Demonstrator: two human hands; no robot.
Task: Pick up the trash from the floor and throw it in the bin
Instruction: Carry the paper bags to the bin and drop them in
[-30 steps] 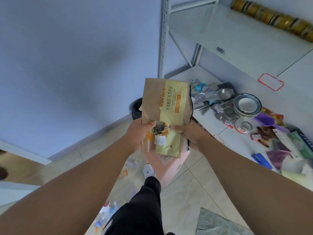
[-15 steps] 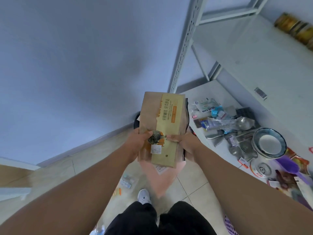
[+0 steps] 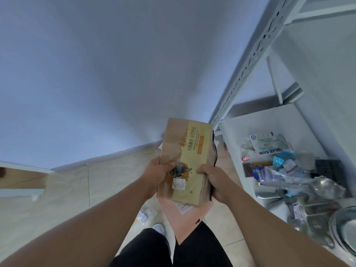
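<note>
Both hands hold a stack of flat trash in front of me. On top is a brown and yellow paper package [image 3: 187, 151] with printed text and a white sticker. A pink flat bag [image 3: 183, 222] hangs below it, and a dark edge shows on the stack's right side. My left hand [image 3: 157, 175] grips the left edge, with its thumb on a small crumpled grey-green scrap [image 3: 178, 169]. My right hand [image 3: 213, 180] grips the right edge. The bin is hidden behind the package.
A white metal shelf rack [image 3: 269, 120] stands at the right, its low shelf piled with wrappers, plastic bags, a spoon and bowls [image 3: 344, 230]. Small litter [image 3: 146, 214] lies on the tiled floor by my shoe [image 3: 159, 228]. A blue-grey wall is ahead.
My view has swung left and closer to the wall and shelf. The black bin that peeked out left of the package is now hidden. Both hands keep the same grip.
</note>
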